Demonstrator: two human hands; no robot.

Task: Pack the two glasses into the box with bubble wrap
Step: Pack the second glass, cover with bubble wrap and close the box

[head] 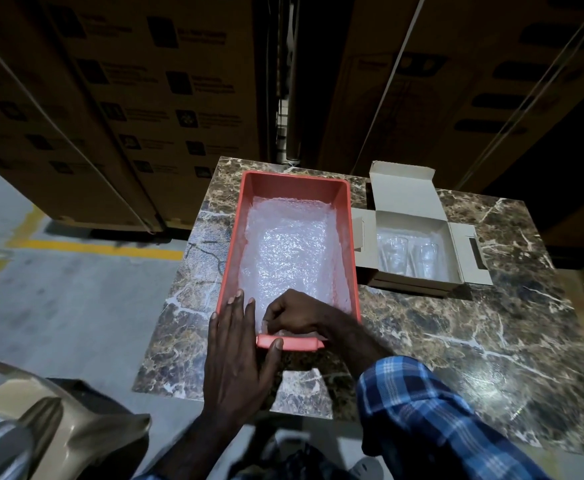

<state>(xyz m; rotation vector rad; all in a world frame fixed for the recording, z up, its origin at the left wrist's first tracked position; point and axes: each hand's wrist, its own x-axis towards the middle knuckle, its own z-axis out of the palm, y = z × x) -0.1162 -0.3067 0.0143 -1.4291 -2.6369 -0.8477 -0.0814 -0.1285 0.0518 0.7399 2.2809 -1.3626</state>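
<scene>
Two clear glasses point(410, 256) in cardboard box point(418, 282); right fingers point(271, 315) pinch crinkly bubble wrap point(290, 244); left fingers point(237, 306) flat.

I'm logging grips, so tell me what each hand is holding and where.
The right hand pinches the bubble wrap at its near edge inside the red tray. The left hand lies flat, holding nothing.

My curled right hand point(292, 315) hides its fingertips; print on the stacked brown cardboard cartons point(138, 98) is blurred.
</scene>
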